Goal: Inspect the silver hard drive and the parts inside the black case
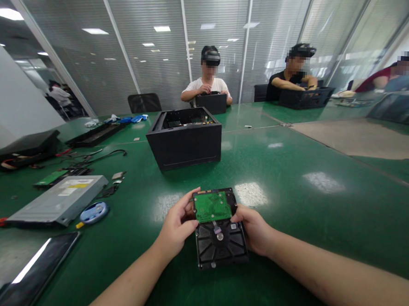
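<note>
Between my two hands is a black hard drive point(223, 246), its underside with the green circuit board facing up toward me. My left hand point(177, 225) grips its left edge, thumb on the near side of the board. On the opposite edge, my right hand point(255, 227) holds it with the thumb beside the board's corner; the other fingers are partly hidden underneath. Beyond the drive, a black computer case point(187, 145) stands on the green table with its top side uncovered.
On the left lie a silver optical drive point(63, 197), a blue round object point(94, 213), loose cables point(82, 161), a green board point(52, 178) and a dark glossy slab point(39, 272). Across the table point(275, 176), people wearing headsets handle black cases point(211, 102). Blue gloves point(133, 119) lie farther back.
</note>
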`<state>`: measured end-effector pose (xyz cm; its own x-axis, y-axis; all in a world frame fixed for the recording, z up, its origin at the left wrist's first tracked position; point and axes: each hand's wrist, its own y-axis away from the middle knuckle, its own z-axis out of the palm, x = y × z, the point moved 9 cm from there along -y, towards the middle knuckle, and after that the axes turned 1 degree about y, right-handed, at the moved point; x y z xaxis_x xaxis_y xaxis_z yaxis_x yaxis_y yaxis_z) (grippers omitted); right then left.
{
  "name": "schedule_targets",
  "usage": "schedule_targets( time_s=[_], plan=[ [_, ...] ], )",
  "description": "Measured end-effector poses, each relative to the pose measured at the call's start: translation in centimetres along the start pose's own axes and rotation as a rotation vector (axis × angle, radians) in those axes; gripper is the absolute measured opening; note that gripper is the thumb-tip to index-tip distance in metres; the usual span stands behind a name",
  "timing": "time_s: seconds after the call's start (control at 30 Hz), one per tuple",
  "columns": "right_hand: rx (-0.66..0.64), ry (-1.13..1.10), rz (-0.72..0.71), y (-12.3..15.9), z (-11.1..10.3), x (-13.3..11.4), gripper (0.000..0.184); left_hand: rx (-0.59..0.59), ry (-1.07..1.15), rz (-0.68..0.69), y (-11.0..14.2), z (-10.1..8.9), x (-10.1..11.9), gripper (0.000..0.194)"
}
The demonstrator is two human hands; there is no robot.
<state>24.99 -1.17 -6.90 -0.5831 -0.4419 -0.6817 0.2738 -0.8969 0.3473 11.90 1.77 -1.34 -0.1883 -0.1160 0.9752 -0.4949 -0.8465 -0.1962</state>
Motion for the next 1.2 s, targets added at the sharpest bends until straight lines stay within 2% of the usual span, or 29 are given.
schedule_targets(
  time_s=[0.13,0.53,0.67,0.83,1.2],
  plan=[
    [-0.027,-0.018,-0.017,0.0,0.2,-0.2,0.036,-0.006,0.003,0.01,0.0,-0.1,-0.1,0.071],
    [-0.002,0.02,0.011,0.0,-0.2,0.2,0.029,-0.001,0.017,0.001,0.0,0.0,-0.1,0.071],
    [0.022,0.061,0.007,0.0,-0.3,0.2,0.028,0.101,-0.077,-0.035,0.0,-0.3,0.0,0.065],
    [-0.029,0.072,-0.01,0.1,0.6,0.0,0.033,0.245,-0.29,-0.07,0.4,-0.4,0.4,0.061],
    [-0.012,0.08,-0.009,0.1,0.4,0.0,0.036,0.266,-0.413,-0.043,0.4,-0.4,0.6,0.061]
  ],
)
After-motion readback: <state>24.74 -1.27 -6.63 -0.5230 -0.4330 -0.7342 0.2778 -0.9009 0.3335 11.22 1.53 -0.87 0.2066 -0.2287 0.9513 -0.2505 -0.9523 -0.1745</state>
